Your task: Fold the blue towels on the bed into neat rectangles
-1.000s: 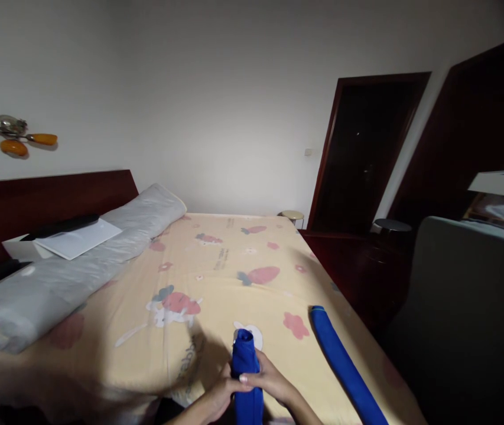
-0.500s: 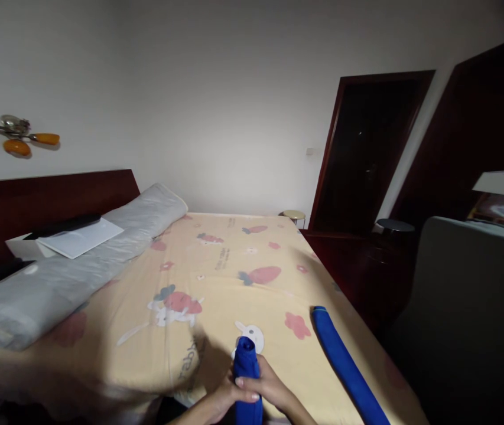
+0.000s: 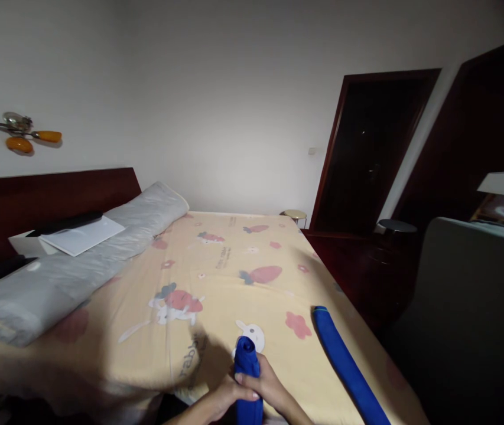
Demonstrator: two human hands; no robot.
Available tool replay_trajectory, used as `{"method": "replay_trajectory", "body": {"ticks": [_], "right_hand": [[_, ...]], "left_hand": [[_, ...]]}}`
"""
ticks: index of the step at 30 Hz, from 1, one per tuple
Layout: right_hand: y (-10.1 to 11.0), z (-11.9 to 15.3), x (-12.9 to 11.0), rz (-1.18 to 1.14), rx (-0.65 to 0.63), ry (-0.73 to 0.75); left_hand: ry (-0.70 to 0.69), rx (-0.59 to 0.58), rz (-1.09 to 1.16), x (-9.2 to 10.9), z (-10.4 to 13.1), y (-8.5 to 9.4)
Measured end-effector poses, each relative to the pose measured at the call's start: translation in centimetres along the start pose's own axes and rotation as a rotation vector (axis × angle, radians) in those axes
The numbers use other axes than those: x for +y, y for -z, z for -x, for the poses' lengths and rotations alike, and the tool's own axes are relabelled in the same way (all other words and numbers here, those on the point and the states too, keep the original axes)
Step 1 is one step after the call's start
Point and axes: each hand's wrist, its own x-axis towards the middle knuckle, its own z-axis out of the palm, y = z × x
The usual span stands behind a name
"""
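Blue rolled cloth (image 3: 246, 357) is at the near edge of the bed (image 3: 218, 286), coiled end showing, with the person's left hand (image 3: 226, 394) and right hand (image 3: 268, 381) closed around it and both thumbs laid across its near face. Apart from the hands, toward the bed's right edge, lies a long blue strip (image 3: 348, 367). Along the bed's left side runs a grey padded roll (image 3: 154, 209) with a white flat sheet (image 3: 84, 235) on it; past the bed's far right corner stands a pale round stool (image 3: 295, 213)
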Motion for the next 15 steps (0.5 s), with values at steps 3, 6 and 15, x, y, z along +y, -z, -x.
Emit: {"method": "replay_trajectory", "body": {"ticks": [3,6,15], "right_hand": [[0.0,-0.01,0.2,-0.001,0.02,0.004],[0.02,-0.13,0.51,0.006,0.045,0.01],[-0.53,-0.42,0.69,0.083,0.164,0.118]], "left_hand": [[0.0,-0.001,0.015,-0.12,-0.07,0.11],[0.003,0.006,0.02,-0.27,-0.14,0.15],[0.015,0.061,-0.088,-0.66,-0.21,-0.09]]}}
